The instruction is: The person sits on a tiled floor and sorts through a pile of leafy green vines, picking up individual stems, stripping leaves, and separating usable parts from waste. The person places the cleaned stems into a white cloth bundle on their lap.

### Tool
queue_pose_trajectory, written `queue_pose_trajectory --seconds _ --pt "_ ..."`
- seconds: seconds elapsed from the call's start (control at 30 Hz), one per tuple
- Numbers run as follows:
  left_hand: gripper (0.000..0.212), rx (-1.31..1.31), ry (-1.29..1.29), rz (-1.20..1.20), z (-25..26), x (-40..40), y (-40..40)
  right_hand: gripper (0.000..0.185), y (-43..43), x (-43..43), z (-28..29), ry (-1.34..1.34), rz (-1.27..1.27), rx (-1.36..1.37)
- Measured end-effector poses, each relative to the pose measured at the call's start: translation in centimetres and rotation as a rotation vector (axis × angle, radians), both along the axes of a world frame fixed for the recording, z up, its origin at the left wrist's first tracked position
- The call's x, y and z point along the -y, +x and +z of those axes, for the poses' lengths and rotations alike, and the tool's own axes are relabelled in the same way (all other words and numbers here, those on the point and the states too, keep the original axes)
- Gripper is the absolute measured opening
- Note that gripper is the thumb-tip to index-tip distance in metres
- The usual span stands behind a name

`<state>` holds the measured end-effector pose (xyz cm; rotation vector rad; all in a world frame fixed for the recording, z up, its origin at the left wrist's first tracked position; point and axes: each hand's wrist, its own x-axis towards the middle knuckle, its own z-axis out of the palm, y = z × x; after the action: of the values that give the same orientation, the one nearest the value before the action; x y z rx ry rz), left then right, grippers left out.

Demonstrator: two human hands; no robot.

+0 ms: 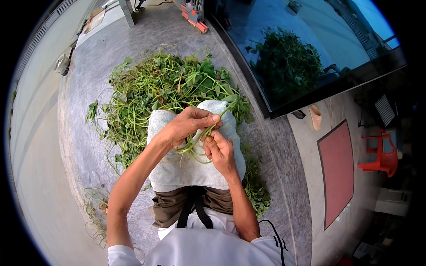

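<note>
Above my lap, my left hand (pixel 196 124) pinches a green vine stem (pixel 190 145) between thumb and fingers. My right hand (pixel 219 151) grips the same stem just below, its thumb and forefinger closed on it. The stem loops down between my hands, and one end points up past the left thumb. A pale grey towel (pixel 196 174) lies across my knees under both hands. Right in front of my knees spreads a big heap of leafy green vines (pixel 159 83). A smaller pile of leafy vines (pixel 256 186) lies on the floor beside my right leg.
Thin bare stems (pixel 96 212) lie on the floor to my left. A dark-framed glass door (pixel 299 50) at the upper right reflects the heap. Farther right are a red mat (pixel 337 176), a red plastic chair (pixel 382 154) and a slipper (pixel 315 117). A pale bucket (pixel 61 64) stands far left.
</note>
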<state>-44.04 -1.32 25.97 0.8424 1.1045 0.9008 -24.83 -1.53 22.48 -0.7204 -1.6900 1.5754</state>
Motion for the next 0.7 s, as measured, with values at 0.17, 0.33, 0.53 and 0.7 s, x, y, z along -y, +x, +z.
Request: queue_pose_trajectory --seconds 0.17,0.33,0.53,0.7 --pt "0.024 0.311 0.106 0.239 -0.6 -1.3 1.0 0.03 0.2 -0.2 -0.7 0.022 -0.027 -0.019" --pt "0.03 0.545 0.055 0.683 -1.5 -3.1 0.9 0.031 -0.5 0.9 -1.2 0.245 -0.107 -0.045" --pt "0.027 0.375 0.131 0.54 -0.6 -3.4 -3.5 0.025 0.4 1.0 -1.6 -0.18 -0.132 -0.233" --pt "0.029 -0.041 0.148 0.387 0.4 0.5 0.1 0.026 0.8 -0.2 -0.3 -0.58 -0.142 -0.616"
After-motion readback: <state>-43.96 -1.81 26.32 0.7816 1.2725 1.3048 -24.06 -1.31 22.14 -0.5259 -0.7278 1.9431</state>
